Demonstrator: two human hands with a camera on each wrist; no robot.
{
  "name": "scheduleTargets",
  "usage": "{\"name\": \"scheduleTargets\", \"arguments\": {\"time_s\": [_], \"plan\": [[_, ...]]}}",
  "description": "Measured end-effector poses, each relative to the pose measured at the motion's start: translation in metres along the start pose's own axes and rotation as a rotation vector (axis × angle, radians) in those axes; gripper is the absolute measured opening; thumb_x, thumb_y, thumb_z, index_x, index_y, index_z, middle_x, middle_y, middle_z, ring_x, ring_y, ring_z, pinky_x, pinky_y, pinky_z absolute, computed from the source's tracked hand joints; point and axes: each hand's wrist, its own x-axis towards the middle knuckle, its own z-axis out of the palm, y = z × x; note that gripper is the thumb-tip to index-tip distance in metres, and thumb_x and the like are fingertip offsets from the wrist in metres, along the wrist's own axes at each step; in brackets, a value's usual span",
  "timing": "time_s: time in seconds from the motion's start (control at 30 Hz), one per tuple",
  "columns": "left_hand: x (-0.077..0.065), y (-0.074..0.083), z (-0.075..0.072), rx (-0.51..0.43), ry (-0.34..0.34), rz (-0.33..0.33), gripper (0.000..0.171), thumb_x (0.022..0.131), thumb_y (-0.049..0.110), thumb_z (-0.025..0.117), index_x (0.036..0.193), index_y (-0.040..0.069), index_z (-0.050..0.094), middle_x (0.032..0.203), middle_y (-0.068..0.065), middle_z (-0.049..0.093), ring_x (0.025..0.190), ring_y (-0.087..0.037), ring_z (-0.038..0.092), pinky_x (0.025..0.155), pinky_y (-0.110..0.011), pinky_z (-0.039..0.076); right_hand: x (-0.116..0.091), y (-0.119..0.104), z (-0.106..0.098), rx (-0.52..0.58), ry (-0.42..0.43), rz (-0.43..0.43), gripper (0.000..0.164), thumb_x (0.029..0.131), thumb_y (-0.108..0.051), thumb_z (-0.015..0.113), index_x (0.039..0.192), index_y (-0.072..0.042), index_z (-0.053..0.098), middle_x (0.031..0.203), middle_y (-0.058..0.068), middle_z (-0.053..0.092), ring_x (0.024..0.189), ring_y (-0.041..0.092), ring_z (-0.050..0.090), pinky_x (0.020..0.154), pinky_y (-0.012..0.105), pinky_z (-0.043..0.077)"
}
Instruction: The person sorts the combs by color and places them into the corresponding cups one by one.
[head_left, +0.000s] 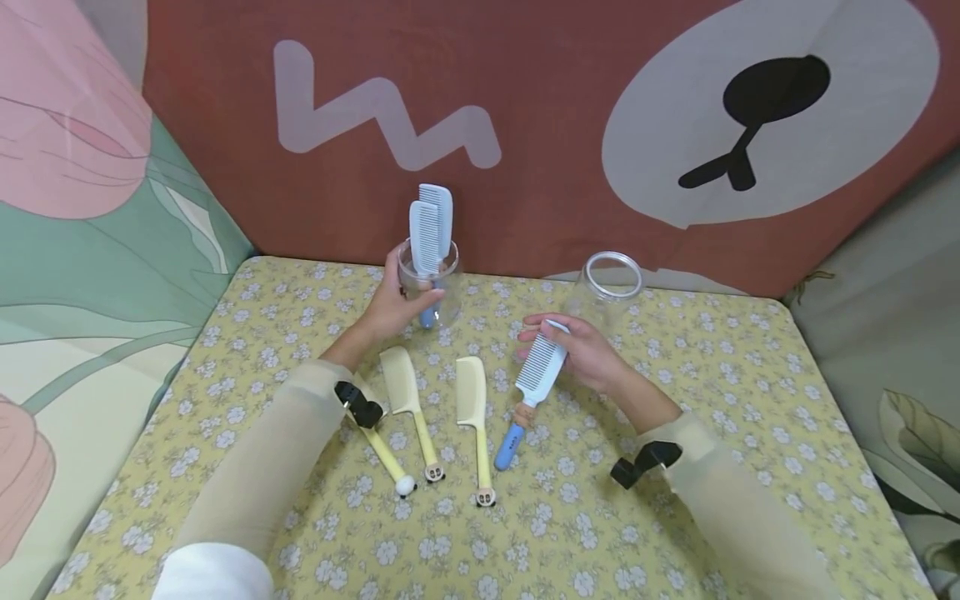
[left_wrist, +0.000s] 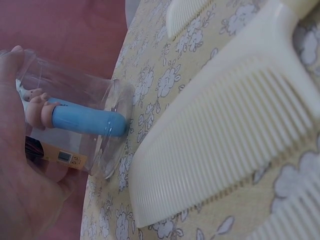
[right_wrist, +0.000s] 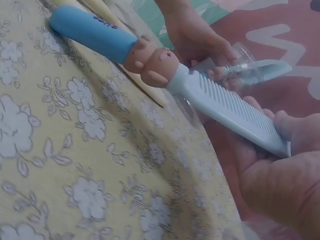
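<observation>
My left hand (head_left: 390, 302) grips a clear jar (head_left: 451, 310) near the table's back edge. Two light-blue combs (head_left: 424, 237) stand in it, toothed ends up. Through its wall in the left wrist view show a blue handle (left_wrist: 85, 120) and a printed label (left_wrist: 62, 156). Off to the right, my right hand (head_left: 591, 354) pinches another light-blue comb (head_left: 542, 371) by the tip of its toothed end. This comb slants over the table with its blue handle (right_wrist: 92, 32) downward; a brown animal figure (right_wrist: 152, 65) sits between handle and teeth.
Three pale-yellow combs (head_left: 471, 392) with animal-head handle ends lie in front of the jar, the leftmost (head_left: 386, 454) partly under my left wrist. A second clear jar (head_left: 613, 296) stands behind my right hand. A brown printed cloth (head_left: 540, 208) rises behind the flowered table (head_left: 675, 358).
</observation>
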Motion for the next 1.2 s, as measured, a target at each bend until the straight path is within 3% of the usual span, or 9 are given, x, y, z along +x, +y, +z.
{"name": "scheduleTargets", "arguments": {"time_s": [0.13,0.27,0.5,0.7,0.93,1.2], "plan": [[-0.003,0.007,0.001,-0.005,0.0,0.003,0.092,0.097,0.01,0.069,0.161,0.01,0.003,0.164,-0.017,0.02,0.151,-0.034,0.024,0.121,-0.05,0.024,0.0,-0.006,-0.001,-0.028,-0.018,0.025,0.046,0.112,-0.018,0.042,0.145,0.013,0.039,0.113,0.009,0.071,0.105,0.034,0.072,0.084,0.04,0.06],[-0.004,0.008,0.001,-0.02,-0.003,0.021,0.092,0.096,0.007,0.068,0.161,0.009,0.003,0.164,-0.018,0.02,0.15,-0.035,0.025,0.121,-0.052,0.023,0.0,-0.017,-0.001,-0.022,-0.028,0.033,0.04,0.111,-0.019,0.043,0.139,0.009,0.048,0.113,0.012,0.071,0.109,0.042,0.069,0.084,0.041,0.06],[-0.004,0.007,0.0,-0.029,-0.009,0.017,0.093,0.096,0.007,0.068,0.161,0.01,0.002,0.163,-0.019,0.02,0.15,-0.035,0.025,0.12,-0.053,0.024,-0.001,-0.045,-0.008,-0.125,0.002,0.0,0.033,0.111,-0.023,0.045,0.135,-0.001,0.055,0.116,0.009,0.072,0.107,0.032,0.072,0.083,0.039,0.06],[-0.003,0.006,0.0,-0.034,-0.005,0.016,0.093,0.096,0.007,0.069,0.161,0.01,0.002,0.164,-0.019,0.02,0.15,-0.035,0.024,0.121,-0.052,0.023,0.0,-0.077,-0.01,-0.141,0.023,-0.036,0.027,0.111,-0.022,0.044,0.128,-0.011,0.062,0.117,0.009,0.071,0.106,0.028,0.072,0.082,0.037,0.06],[0.01,-0.027,0.001,-0.018,0.014,0.037,0.096,0.096,0.012,0.07,0.162,0.022,0.002,0.164,-0.012,0.02,0.15,-0.03,0.026,0.12,-0.05,0.025,0.001,-0.109,-0.009,-0.097,0.043,-0.115,0.029,0.11,-0.02,0.048,0.13,-0.005,0.06,0.113,0.011,0.073,0.102,0.025,0.073,0.084,0.033,0.059],[0.0,0.002,0.001,-0.02,-0.001,0.01,0.094,0.096,0.007,0.069,0.161,0.01,0.002,0.164,-0.019,0.018,0.151,-0.035,0.022,0.121,-0.052,0.022,0.007,-0.138,0.002,-0.119,0.099,-0.168,0.032,0.109,-0.021,0.05,0.132,-0.002,0.06,0.112,0.014,0.072,0.102,0.027,0.073,0.084,0.033,0.06]]}}
